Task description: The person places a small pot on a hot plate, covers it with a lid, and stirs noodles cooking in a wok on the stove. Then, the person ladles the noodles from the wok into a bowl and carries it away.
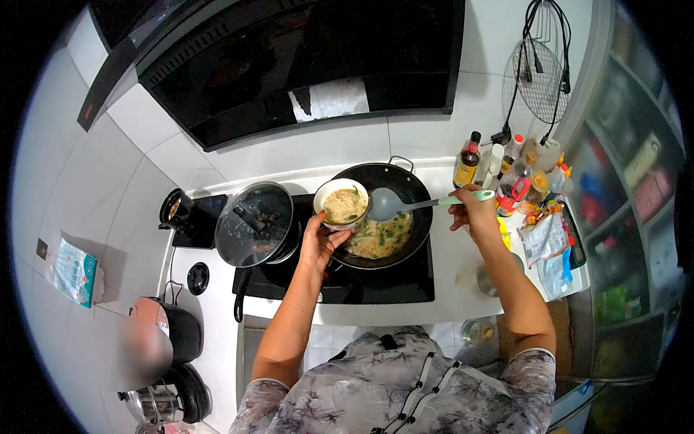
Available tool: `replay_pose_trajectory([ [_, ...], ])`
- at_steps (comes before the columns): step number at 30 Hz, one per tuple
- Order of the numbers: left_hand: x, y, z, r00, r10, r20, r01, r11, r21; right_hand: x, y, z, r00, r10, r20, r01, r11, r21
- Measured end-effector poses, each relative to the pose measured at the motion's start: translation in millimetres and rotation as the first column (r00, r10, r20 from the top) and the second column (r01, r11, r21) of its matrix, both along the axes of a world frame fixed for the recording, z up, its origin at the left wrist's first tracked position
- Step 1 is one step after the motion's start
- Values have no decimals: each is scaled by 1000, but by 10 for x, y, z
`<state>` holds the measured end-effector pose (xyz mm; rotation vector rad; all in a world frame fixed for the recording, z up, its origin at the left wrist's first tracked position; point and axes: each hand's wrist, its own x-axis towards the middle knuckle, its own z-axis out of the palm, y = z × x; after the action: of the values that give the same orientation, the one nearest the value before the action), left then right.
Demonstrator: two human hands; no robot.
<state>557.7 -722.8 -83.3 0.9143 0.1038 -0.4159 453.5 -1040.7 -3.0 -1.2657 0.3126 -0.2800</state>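
Note:
My left hand (324,240) holds a white bowl (318,200) with pale noodle-like food (345,205) in it, over the left part of a black wok (416,189). In the wok lies pale food with green bits (379,237). My right hand (471,208) grips the pale green handle end of a ladle (385,205). The ladle's grey head is over the wok, just right of the bowl.
A lidded pan (254,224) stands left of the wok on the black cooktop (361,286). Bottles (468,160) and packets (543,239) crowd the right counter. A range hood (303,65) hangs above. Cookers (181,333) stand at the lower left.

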Motion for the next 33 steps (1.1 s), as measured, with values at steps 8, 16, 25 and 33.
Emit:
replay_pose_trajectory([
  [8, -31, -43, -81, 999, -18, -31, 19, 1000, 17, -183, 240, 480, 966, 148, 210, -91, 962, -259],
  [16, -81, -67, 14, 996, -5, -86, 3, 999, -33, -231, 517, 565, 744, 516, 425, 186, 451, -873],
  [25, -60, 214, -51, 997, -14, -79, 12, 1000, -23, 121, 252, 230, 972, 49, 232, -30, 996, -86],
  [33, -148, 390, 29, 998, 51, -32, -52, 999, -16, 520, 186, -621, 962, 190, 198, -34, 800, -599],
])
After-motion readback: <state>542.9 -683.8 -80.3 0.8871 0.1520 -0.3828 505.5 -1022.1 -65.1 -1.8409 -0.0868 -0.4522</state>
